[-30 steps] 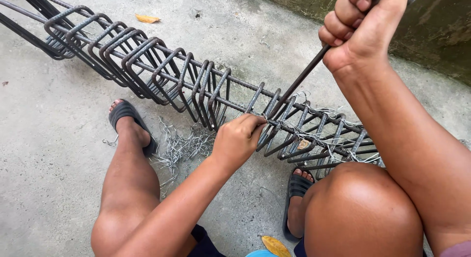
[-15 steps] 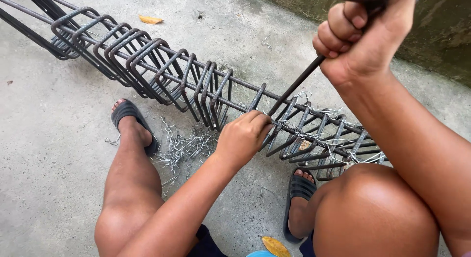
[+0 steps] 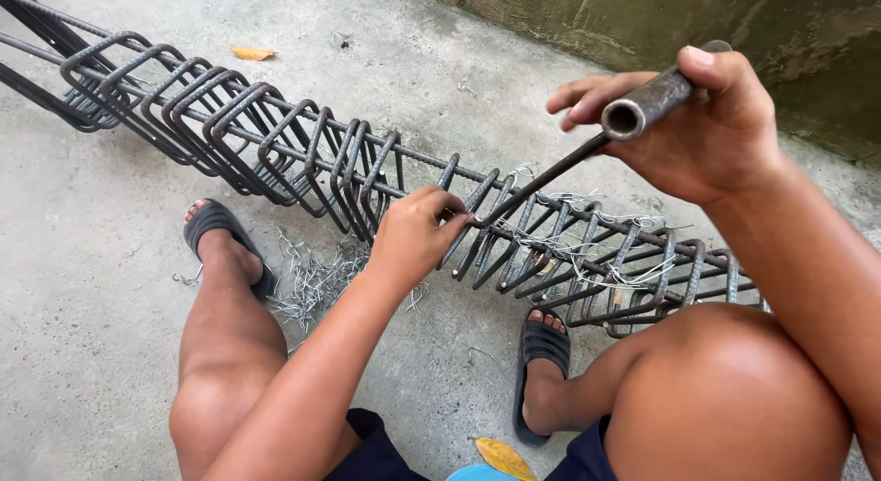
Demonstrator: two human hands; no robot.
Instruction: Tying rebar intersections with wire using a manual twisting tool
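A long rebar cage (image 3: 275, 146) of dark bars and square stirrups lies on the concrete, running from upper left to lower right. My left hand (image 3: 413, 233) grips a stirrup and a bar at the cage's near top edge. My right hand (image 3: 693, 123) holds a metal tying tool (image 3: 587, 151) by its tube handle; its thin shaft slants down to the spot by my left fingers. Thin tie wires (image 3: 587, 247) wrap the stirrups to the right.
A pile of cut tie wires (image 3: 312, 279) lies between my feet, which wear dark sandals (image 3: 216, 224). A stained concrete wall (image 3: 752, 40) rises at the upper right. Dry yellow leaves (image 3: 252, 52) lie on the floor, one near a blue rim at the bottom edge.
My right hand has dropped and turned, so the tool's hollow handle end faces the camera. My left hand stays on the same stirrup. The view has shifted slightly.
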